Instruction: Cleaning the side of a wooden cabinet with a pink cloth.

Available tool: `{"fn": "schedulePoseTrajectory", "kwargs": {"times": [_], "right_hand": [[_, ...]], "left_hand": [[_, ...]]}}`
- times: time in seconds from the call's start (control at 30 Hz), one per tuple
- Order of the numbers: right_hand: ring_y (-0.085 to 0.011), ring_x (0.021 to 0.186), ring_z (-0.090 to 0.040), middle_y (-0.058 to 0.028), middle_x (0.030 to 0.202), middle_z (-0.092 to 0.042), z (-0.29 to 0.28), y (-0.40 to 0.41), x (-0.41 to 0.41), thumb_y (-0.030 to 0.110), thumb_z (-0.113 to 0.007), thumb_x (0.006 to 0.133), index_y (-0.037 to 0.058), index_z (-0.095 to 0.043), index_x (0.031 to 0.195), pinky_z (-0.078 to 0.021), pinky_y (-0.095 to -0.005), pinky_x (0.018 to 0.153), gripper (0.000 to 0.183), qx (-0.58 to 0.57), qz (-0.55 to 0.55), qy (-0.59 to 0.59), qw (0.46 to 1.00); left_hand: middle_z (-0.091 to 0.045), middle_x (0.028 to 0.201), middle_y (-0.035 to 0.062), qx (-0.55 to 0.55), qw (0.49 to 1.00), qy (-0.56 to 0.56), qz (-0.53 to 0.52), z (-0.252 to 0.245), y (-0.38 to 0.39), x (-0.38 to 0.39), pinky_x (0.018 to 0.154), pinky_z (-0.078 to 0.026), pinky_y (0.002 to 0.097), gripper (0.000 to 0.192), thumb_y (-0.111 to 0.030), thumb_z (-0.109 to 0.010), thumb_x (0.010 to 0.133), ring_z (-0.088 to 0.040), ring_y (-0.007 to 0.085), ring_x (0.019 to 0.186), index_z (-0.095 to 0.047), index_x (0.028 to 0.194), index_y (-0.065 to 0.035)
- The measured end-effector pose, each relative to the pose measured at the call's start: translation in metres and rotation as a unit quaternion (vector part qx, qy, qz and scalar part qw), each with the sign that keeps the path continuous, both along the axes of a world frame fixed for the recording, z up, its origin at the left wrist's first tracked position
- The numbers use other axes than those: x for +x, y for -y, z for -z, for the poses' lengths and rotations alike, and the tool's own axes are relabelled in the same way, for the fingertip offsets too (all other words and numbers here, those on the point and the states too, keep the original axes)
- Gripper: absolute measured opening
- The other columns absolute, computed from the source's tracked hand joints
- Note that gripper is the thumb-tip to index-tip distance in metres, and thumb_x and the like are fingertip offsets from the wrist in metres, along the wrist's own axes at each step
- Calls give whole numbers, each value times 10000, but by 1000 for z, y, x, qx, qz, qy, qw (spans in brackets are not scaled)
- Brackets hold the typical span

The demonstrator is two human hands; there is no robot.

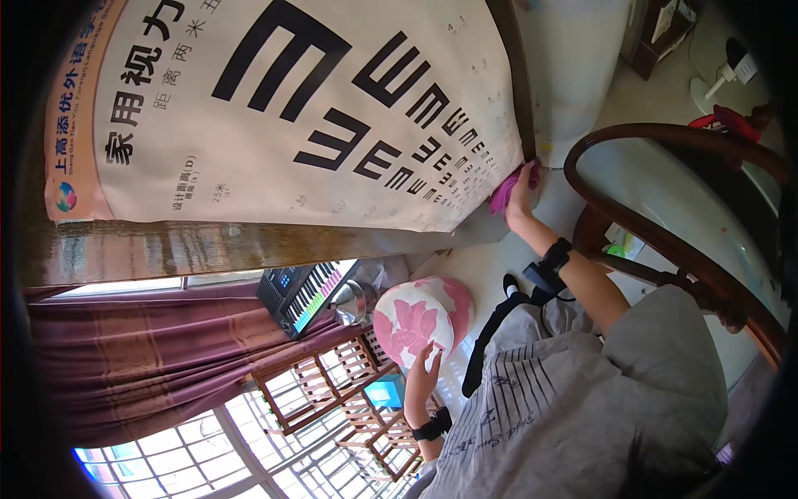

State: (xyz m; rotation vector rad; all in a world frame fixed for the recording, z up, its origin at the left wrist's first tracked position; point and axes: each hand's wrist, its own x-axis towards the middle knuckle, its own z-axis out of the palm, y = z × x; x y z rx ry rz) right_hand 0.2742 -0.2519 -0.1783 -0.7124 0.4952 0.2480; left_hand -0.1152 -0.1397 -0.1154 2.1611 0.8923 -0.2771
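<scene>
My right hand (520, 196) holds a bunched purple cloth (506, 190) at the bottom edge of an eye chart (262, 150). The chart is a large paper sheet with black E-shaped symbols, fixed on a brown wooden surface (187, 249). It bears writing, and its orange top strip lies at the left of the picture. My left hand (424, 374) is empty, its fingers apart, and appears in front of a round stool with a pink flower pattern (414, 318). Black bands are on both wrists.
A curved wooden handrail or chair arm (661, 206) is near my right arm. Beyond the stool are an electronic keyboard (305, 293), a metal pot or bowl (354, 302), a wooden rack (330, 387) and a blue box (384, 392). A purple curtain (156, 349) hangs by the barred window (206, 449).
</scene>
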Motion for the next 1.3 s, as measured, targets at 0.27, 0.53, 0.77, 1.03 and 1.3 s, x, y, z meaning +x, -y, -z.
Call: {"fn": "schedulePoseTrajectory", "kwargs": {"times": [0.27, 0.53, 0.77, 1.03, 1.3], "right_hand": [[-204, 1261, -402, -54, 1377, -421, -20, -55, -97, 603, -248, 944, 98, -328, 1375, -308, -366, 1065, 669, 163, -142, -50, 975], [-224, 1292, -362, -63, 1431, -344, 16, -31, -48, 598, -314, 935, 68, -291, 1384, -304, -398, 1075, 695, 228, -18, -43, 973], [-262, 1286, -387, -75, 1424, -386, 24, 32, 34, 548, -293, 962, 112, -319, 1403, -283, -419, 1083, 621, 96, 39, 28, 994], [-250, 1320, -339, -83, 1453, -336, 35, -35, -35, 594, -255, 947, 82, -252, 1430, -271, -397, 1092, 704, 56, -46, -24, 997], [-264, 1184, -457, -94, 1277, -476, -75, -69, -140, 559, -184, 964, 89, -344, 1339, -335, -435, 1027, 622, 164, -226, -111, 954]], "left_hand": [[-600, 1162, 208, 34, 999, -8, 22, -12, -12, 6, 915, -444, 390, 397, -258, -586, 902, -563, 345, 1112, -527, 1233, -48], [-592, 1183, 200, 30, 998, -1, 60, -10, -25, 19, 925, -437, 394, 416, -282, -575, 910, -552, 333, 1134, -509, 1260, -66], [-602, 1163, 193, 39, 997, 37, 53, 1, -37, -3, 908, -452, 414, 400, -284, -579, 899, -556, 351, 1117, -525, 1239, -81], [-608, 1152, 190, 45, 998, 45, 11, 13, -40, -32, 896, -456, 404, 410, -292, -590, 890, -573, 348, 1085, -533, 1226, -63], [-610, 1148, 191, 42, 998, 56, -2, 13, -49, -25, 894, -455, 398, 412, -296, -594, 888, -572, 349, 1082, -544, 1211, -46]]}}
